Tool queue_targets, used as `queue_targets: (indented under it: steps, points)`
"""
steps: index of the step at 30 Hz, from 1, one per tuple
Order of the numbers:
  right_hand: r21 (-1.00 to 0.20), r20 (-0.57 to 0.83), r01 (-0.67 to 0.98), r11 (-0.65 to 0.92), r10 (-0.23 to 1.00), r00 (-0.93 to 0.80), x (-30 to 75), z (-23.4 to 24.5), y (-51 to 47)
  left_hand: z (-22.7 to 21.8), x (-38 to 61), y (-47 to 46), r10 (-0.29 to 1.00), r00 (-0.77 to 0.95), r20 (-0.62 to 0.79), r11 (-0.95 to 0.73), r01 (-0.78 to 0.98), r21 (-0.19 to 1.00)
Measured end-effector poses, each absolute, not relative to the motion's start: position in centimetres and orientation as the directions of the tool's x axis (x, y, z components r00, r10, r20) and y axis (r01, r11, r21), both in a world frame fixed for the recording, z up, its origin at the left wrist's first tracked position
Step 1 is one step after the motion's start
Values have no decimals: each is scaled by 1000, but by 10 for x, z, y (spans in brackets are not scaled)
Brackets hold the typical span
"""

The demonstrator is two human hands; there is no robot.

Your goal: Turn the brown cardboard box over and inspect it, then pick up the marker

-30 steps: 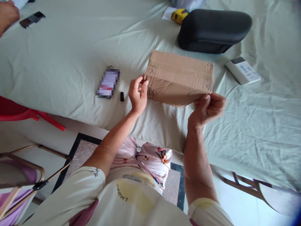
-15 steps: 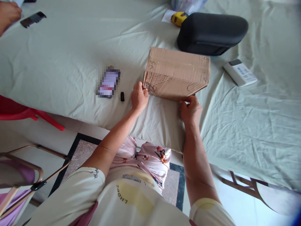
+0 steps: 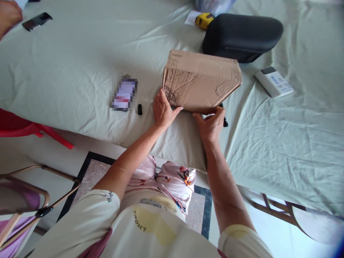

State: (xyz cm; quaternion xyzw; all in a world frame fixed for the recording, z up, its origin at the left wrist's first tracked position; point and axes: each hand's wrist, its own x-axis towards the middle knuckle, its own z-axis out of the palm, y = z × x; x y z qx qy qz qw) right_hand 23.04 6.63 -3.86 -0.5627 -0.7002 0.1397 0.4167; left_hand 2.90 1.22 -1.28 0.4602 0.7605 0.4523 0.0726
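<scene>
A brown cardboard box [image 3: 201, 84] with pen scribbles is tilted on the cloth-covered table, its near face turned up towards me. My left hand [image 3: 163, 110] grips its near left corner, fingers along the left side and thumb at the lower edge. With thumb and fingers at the lower edge, my right hand [image 3: 211, 124] holds the box near its right corner. A small black piece [image 3: 225, 121] sticks out beside my right fingers; what it belongs to is hidden. Left of my left hand lie a short black object [image 3: 140, 109] and a phone [image 3: 124, 95], its screen blurred.
Behind the box stands a black hard case [image 3: 242, 37], with a yellow tape measure [image 3: 204, 20] beside it. A white-and-grey box [image 3: 274, 82] lies to the right. Another person's hand [image 3: 9, 18] is near a dark, shiny piece [image 3: 37, 21] at far left. A red chair [image 3: 18, 123] stands left.
The box has tipped further, showing more of its near face. My left thumb has moved out along the lower edge. My right hand has shifted slightly left, and the black piece now shows beside it.
</scene>
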Motion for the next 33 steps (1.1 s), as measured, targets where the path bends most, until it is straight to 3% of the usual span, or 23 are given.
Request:
queue_targets:
  steps: [12, 25, 33]
  points:
    - [-710, 405, 658, 251, 910, 90, 217, -38, 64, -19, 32, 17, 762, -562, 322, 159, 644, 748]
    - [-707, 353, 615, 349, 928, -121, 222, -1, 47, -33, -2, 27, 797, -514, 316, 37, 564, 825]
    - [-583, 427, 563, 586, 811, -401, 192, -6, 21, -10, 18, 13, 901, -362, 240, 62, 654, 754]
